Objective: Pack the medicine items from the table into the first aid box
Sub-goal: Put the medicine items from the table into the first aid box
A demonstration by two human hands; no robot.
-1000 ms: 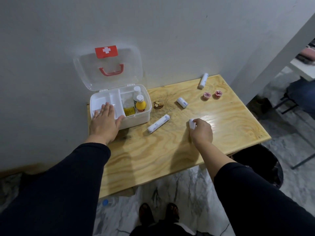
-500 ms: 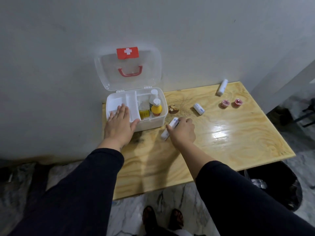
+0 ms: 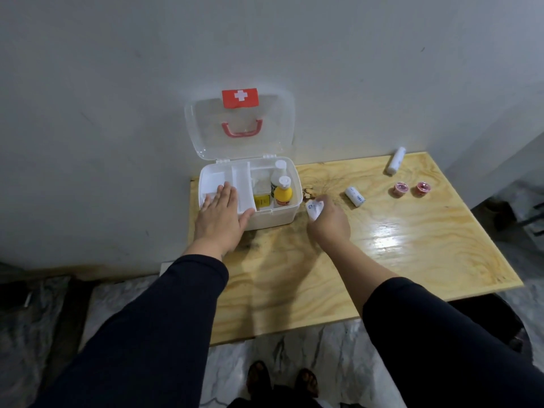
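The white first aid box stands open at the table's back left, its clear lid leaning on the wall. Inside stand a yellow bottle, a white bottle and a yellow packet. My left hand lies flat on the box's front left rim. My right hand is closed around white bandage rolls, lifted just right of the box. A short white roll, a longer white roll and two pink-topped small cups lie on the wooden table.
The table stands against a white wall. A dark knot marks the wood beside the box. A black bin sits under the table's right front corner. Marble floor and my feet show below the front edge.
My right hand took a short roll, moved left to the long roll near the box, and now holds the white rolls lifted off the table. The left hand stayed on the box.
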